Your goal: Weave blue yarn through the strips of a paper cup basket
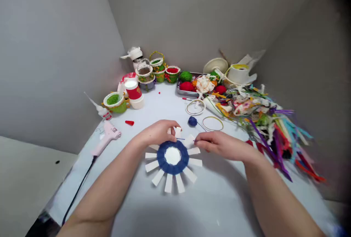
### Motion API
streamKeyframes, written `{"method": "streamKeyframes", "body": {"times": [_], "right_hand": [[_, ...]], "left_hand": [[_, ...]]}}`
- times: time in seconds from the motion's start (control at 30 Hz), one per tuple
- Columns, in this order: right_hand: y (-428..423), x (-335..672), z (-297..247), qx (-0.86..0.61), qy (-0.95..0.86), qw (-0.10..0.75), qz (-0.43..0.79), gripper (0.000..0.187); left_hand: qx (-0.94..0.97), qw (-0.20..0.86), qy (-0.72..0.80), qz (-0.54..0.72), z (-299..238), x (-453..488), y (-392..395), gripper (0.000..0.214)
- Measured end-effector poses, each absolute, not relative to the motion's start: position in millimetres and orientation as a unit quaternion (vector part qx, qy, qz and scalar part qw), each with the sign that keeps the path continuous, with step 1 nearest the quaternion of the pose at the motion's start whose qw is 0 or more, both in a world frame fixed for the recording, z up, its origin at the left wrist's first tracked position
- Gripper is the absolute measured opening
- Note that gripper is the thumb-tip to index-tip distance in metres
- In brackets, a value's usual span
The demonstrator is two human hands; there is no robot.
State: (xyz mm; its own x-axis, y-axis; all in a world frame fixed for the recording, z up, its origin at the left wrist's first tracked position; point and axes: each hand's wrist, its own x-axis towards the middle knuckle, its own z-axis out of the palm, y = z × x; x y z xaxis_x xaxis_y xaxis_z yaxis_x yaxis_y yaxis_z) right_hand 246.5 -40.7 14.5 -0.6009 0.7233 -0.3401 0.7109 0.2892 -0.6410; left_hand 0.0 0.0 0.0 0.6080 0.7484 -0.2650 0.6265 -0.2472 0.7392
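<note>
Blue yarn (164,160) woven round a splayed paper cup (172,156)

From the head camera, the cup lies flat on the white table (219,200), its strips fanning outward, just below both hands. The left hand (159,133) has its fingers pinched together on one white strip (178,132). The right hand (219,145) has its fingertips closed on a thin blue strand (186,139) leading toward a blue yarn ball (192,121)

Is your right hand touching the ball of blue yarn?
Apart. The head view shows a plain gap between the right hand and the ball of blue yarn.
</note>
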Motion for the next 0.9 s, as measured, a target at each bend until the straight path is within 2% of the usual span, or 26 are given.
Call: {"method": "streamKeyframes", "body": {"times": [0.2,0.4,0.67,0.9], "right_hand": [[-47,243,19,-0.476,-0.822,0.056,0.307,0.039],[-58,232,28,-0.490,-0.838,0.038,0.238,0.041],[-57,233,21,-0.491,-0.829,0.018,0.268,0.049],[-51,241,22,-0.494,-0.816,0.093,0.285,0.043]], "left_hand": [[0.778,0.395,0.482,0.087,-14,3,6,0.039],[0.763,0.402,0.497,0.096,-14,0,7,0.037],[0.751,0.397,0.514,0.118,-10,-4,11,0.032],[0.752,0.410,0.507,0.097,-7,-4,10,0.039]]}}
